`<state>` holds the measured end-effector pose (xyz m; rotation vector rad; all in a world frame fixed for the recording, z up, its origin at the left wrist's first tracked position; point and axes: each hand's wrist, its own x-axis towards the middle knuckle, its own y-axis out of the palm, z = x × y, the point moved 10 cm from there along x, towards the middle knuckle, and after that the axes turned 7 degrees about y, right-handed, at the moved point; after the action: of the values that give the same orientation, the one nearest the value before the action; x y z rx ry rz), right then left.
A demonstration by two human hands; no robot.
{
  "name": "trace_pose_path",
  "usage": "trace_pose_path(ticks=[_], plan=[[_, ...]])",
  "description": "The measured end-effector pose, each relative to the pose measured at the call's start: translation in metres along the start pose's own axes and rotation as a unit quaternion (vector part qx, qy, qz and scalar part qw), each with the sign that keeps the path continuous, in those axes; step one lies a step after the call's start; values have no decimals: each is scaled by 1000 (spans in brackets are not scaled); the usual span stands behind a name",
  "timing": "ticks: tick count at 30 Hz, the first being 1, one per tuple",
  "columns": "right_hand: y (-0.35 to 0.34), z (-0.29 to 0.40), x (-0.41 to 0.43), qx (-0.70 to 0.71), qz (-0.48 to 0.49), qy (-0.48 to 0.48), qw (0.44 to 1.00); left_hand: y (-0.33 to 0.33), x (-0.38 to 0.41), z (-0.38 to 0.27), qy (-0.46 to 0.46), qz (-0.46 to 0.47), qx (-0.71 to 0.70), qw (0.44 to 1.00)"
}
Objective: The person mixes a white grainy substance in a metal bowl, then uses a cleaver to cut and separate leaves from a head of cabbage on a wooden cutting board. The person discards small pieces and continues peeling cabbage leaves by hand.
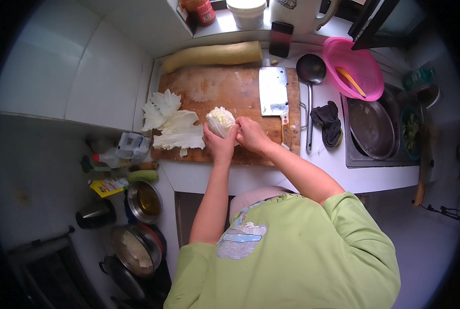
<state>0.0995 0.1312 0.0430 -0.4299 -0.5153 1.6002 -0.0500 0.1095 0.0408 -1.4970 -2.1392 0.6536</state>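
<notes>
My left hand (pixel 221 146) is wrapped around a head of napa cabbage (pixel 221 117) over a wooden cutting board (pixel 218 85). Against the right side of the head are the closed fingers of my right hand (pixel 252 135), gripping near its base; the exact spot is hidden. Several loose cabbage leaves (pixel 177 125) lie spread at the board's left edge. A cleaver (pixel 273 92) rests flat on the right part of the board, its handle pointing towards me.
Behind the board lies a long pale gourd (pixel 214 54). To the right are a ladle (pixel 310 100), dark gloves (pixel 326 123), a pink basin (pixel 353 65) and a sink (pixel 363 162) holding a metal basin (pixel 373 131). Pots (pixel 135 249) and an oil bowl (pixel 146 201) stand at left.
</notes>
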Motion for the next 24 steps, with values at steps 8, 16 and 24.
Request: trace_pose_path(ticks=[8,16,24], plan=[[-20,-15,10,-29,-58,61,996,8,11,13,-45,55,-9,997],[-24,-41,5,-65,-10,112,992,3,3,59,-171,45,-299,938],[-35,21,-17,-59,-94,-80,991,9,-17,73,-279,54,-438,853]])
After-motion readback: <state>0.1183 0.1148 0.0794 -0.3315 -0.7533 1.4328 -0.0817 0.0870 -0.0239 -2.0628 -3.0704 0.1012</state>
